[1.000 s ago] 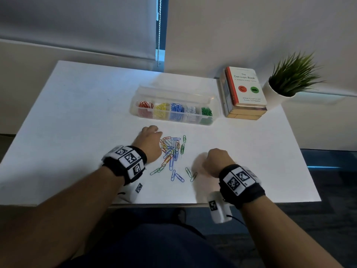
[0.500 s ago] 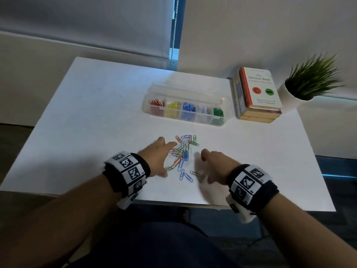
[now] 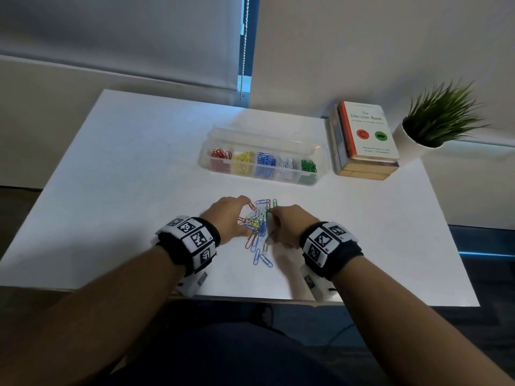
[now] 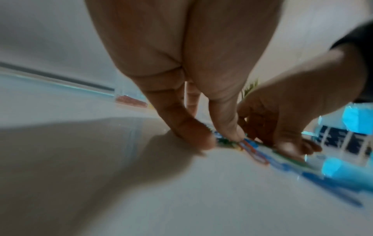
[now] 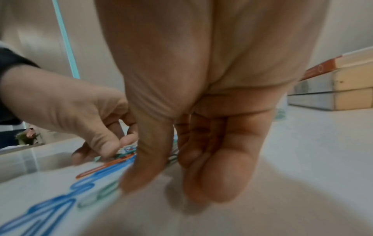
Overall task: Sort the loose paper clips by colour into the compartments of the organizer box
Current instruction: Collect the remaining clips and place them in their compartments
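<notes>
Loose paper clips [image 3: 260, 225] in red, blue, green, yellow and white lie bunched in a narrow pile on the white table, in front of the clear organizer box [image 3: 322, 174]. Its compartments hold red, yellow, blue, white and green clips, left to right. My left hand [image 3: 245, 215] presses against the pile's left side with fairly straight fingers [image 4: 193, 137] touching the table. My right hand [image 3: 274, 227] crowds the pile's right side, fingers curled under [image 5: 214, 183], thumb down beside green clips [image 5: 171, 157]. Whether it pinches one is hidden.
A stack of books [image 3: 365, 135] stands right of the box, with a potted plant [image 3: 443, 115] beyond it. The table's front edge [image 3: 250, 298] runs just behind my wrists. A few blue clips [image 3: 262, 259] trail toward it.
Both hands have closed in from either side, squeezing the spread clips into a tighter, narrower pile. My right hand's fingers have curled since half a second ago.
</notes>
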Available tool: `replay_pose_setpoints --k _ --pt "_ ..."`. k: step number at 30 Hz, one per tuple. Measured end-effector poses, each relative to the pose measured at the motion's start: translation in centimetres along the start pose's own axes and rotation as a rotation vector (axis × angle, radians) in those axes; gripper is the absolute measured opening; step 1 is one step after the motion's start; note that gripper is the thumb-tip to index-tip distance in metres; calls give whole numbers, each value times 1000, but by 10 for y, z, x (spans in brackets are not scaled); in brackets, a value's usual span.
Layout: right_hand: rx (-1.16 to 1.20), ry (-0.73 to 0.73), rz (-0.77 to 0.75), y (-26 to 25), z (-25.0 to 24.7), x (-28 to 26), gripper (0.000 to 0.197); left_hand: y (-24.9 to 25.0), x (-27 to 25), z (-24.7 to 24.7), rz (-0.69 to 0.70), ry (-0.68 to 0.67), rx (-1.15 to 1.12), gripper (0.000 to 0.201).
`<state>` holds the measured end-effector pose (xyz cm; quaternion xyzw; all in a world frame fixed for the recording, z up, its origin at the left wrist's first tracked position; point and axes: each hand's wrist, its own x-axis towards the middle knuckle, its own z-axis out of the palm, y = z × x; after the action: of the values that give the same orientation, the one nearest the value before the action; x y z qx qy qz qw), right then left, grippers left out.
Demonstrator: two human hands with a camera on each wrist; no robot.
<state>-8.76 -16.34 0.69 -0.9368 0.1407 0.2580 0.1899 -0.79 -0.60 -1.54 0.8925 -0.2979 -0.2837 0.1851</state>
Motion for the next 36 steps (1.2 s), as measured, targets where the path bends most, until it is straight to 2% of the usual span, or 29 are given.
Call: replay_pose_setpoints --k 2,5,6,8,10,11,17,20,22,24,28,36 --pt "-26 -8 -17 1 -1 -6 43 -2 -5 1 1 4 -3 77" --pt "-106 -103 -63 -1 7 -17 67 -1 -13 3 -6 -60 82 92" --pt "-102 -125 -75 -3 14 -18 70 0 -12 5 -5 -68 106 93" --pt "-24 -112 -90 -5 25 -14 56 1 -8 5 0 -66 126 91" --pt "19 -28 -84 -8 28 -4 31 2 -2 6 -1 -59 119 87" --pt "14 16 -76 -9 26 0 27 2 0 6 1 -47 107 84" --pt "66 156 -24 -7 12 18 62 -4 7 0 -27 31 -11 76" --pt "-82 121 -73 -8 9 13 100 -15 6 -7 -56 85 -115 69" --pt "-213 79 -138 -14 13 13 106 -19 6 -9 -68 132 -174 61" --pt "-276 73 -181 -21 16 16 97 -20 7 -9 -81 163 -245 54" --pt "-234 103 -194 -30 14 23 61 -24 9 -9 -121 186 -399 44" --pt "-111 128 -224 -33 13 33 40 -27 15 -17 -179 268 -518 26"
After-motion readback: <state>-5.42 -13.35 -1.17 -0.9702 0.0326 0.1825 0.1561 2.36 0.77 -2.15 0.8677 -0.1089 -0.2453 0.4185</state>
